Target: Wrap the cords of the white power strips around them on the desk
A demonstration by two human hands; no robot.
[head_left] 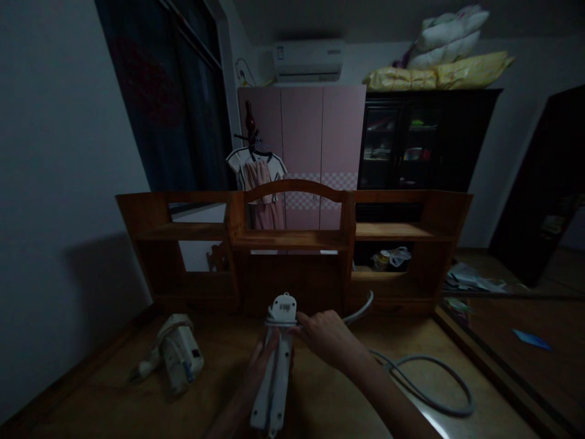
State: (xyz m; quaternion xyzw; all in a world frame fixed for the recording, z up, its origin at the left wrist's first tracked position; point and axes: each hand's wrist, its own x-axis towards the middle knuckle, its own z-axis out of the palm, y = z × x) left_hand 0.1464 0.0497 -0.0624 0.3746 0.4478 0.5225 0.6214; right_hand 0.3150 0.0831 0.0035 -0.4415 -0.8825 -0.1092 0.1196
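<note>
A long white power strip (276, 390) is held up in front of me, its screwed back side with a small label facing me. My left hand (265, 353) is wrapped round its left side. Near the strip's top end, grey cable passes across its width, and my right hand (322, 332) is closed on that cable at the right edge. The rest of the power cable (434, 360) trails behind my right forearm and lies in a loop on the wooden desk top (347, 408). Left of my hands lies a second white power strip (178, 353) with its cord wound round it.
A wooden shelf unit (292, 241) stands along the desk's far side. A wall (68, 213) borders the left. Beyond the desk's right edge is a floor with a blue sheet (530, 339) and papers. A plastic bag (400, 256) shows through the right shelf opening.
</note>
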